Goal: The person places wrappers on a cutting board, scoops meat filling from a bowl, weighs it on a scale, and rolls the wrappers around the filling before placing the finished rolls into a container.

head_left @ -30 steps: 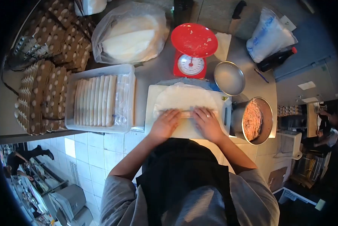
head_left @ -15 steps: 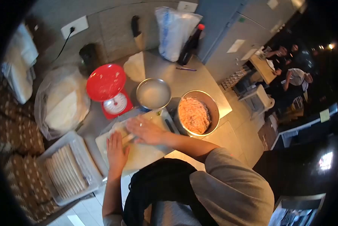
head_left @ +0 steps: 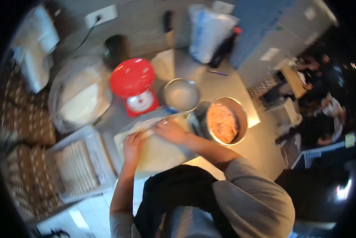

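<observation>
A long pale uncooked spring roll (head_left: 148, 133) lies across a whitish cutting board (head_left: 162, 152), with part of its thin wrapper spread behind it. My left hand (head_left: 133, 147) bends its fingers over the roll's left end. Over the right end, my right hand (head_left: 171, 130) presses with curled fingers, a ring on one of them. Close behind the board are a steel bowl of cloudy liquid (head_left: 181, 95) and a pot of pinkish shredded filling (head_left: 224, 123). Several similar rolls (head_left: 77, 166) lie side by side in a clear plastic tray (head_left: 106, 164) at the left.
A red kitchen scale (head_left: 140, 101) stands behind the board, beside a plastic bag of white wrappers (head_left: 81, 103). Farther back are a dark bottle (head_left: 224, 49), a white-and-blue bag (head_left: 209, 33), a knife (head_left: 168, 25) on the wall and a pen (head_left: 217, 73). Stacked egg trays (head_left: 27, 123) line the left. People sit far right.
My flat, spread fingers have curled over the roll, and both hands now sit nearer the board's far edge. The whole view has shifted, moving the counter rightward in the picture.
</observation>
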Demonstrator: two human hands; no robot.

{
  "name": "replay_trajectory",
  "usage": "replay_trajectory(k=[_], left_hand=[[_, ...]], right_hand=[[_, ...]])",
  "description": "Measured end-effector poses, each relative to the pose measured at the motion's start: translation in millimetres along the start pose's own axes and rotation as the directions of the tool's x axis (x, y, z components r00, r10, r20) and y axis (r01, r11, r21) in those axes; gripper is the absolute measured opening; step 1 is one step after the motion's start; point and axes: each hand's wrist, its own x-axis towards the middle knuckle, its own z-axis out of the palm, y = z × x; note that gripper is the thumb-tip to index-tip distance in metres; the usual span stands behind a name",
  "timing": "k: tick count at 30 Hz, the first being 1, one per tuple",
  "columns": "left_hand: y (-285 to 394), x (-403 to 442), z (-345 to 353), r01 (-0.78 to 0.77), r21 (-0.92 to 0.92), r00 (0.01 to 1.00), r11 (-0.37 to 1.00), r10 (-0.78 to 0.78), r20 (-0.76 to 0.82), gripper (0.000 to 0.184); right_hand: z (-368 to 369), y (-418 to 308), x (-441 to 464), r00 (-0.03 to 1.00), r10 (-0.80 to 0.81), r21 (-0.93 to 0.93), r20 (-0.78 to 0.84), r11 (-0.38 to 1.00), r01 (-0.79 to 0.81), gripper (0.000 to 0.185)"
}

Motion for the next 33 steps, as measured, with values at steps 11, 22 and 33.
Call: replay_trajectory(k=[11,22,33], left_hand=[[28.2,-33.5,-17.6,0.015,0.004,0.99,1.0,-0.015,0.138,0.04],[40.6,-72.3,-33.8,0.062,0.065,0.985,0.996,-0.071,0.154,0.04],[39.3,-74.0,-31.2,0.069,0.037,0.992,0.997,-0.073,0.107,0.043]], right_hand=[[-3.6,-12.5,-36.2,0.997,-0.048,0.114,-0.052,0.992,0.054,0.036],[-68.3,25.8,-24.6,0.818,0.478,0.089,-0.319,0.875,-0.476,0.052],[-40.4,-46.1,-33.9,0.889,0.408,0.31,-0.208,0.89,-0.336,0.056]])
